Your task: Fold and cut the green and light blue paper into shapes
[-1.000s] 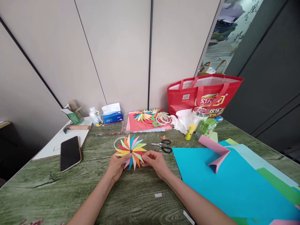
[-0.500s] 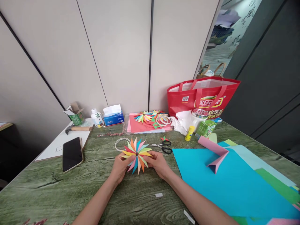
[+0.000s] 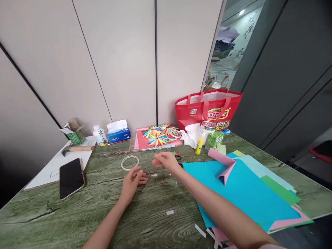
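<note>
My left hand (image 3: 132, 180) rests on the green table (image 3: 103, 207), fingers loosely apart and holding nothing. A white tape ring (image 3: 129, 162) lies just beyond it. My right hand (image 3: 164, 160) hovers above the table with fingers loosely curled and empty, in front of the scissors (image 3: 178, 158), which it mostly hides. Several multicoloured paper stars (image 3: 157, 136) lie on a red sheet at the back by the wall.
A phone (image 3: 71, 178) lies at the left, with a hammer (image 3: 76, 148), bottle (image 3: 99, 135) and tissue box (image 3: 118, 133) behind it. Blue paper sheets (image 3: 241, 193) with a folded pink piece (image 3: 224, 166) cover the right. A glue stick (image 3: 199, 146) and red bag (image 3: 210, 109) stand behind.
Both hands held a multicoloured paper star before; now neither holds it. A further star now lies on the pile at the back. The right hand has moved forward, the left has dropped to the table.
</note>
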The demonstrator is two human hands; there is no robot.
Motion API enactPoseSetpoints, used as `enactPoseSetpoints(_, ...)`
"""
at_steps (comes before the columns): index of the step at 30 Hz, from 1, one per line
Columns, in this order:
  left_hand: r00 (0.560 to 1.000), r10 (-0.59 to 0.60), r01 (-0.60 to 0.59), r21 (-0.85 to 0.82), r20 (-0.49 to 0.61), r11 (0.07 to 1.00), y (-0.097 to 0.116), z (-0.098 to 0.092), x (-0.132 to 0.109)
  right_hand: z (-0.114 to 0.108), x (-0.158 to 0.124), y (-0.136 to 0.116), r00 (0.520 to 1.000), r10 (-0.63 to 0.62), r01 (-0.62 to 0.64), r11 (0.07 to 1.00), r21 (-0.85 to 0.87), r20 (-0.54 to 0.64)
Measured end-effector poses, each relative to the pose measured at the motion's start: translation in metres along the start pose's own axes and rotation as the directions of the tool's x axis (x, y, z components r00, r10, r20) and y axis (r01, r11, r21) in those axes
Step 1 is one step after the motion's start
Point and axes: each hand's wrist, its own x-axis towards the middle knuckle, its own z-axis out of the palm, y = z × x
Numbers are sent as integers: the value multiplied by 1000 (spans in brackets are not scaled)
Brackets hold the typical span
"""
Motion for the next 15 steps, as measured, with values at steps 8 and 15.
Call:
enactPoseSetpoints(8,998,61,-63,117,25,991,-5,5,1,-141,-92,-35,956,-293,197,644,-739,0)
enactPoseSetpoints(15,993,115,-120,218,32,969,-2,10,-2,-224,-123,-17,992,-128,-18,-177,-984,5)
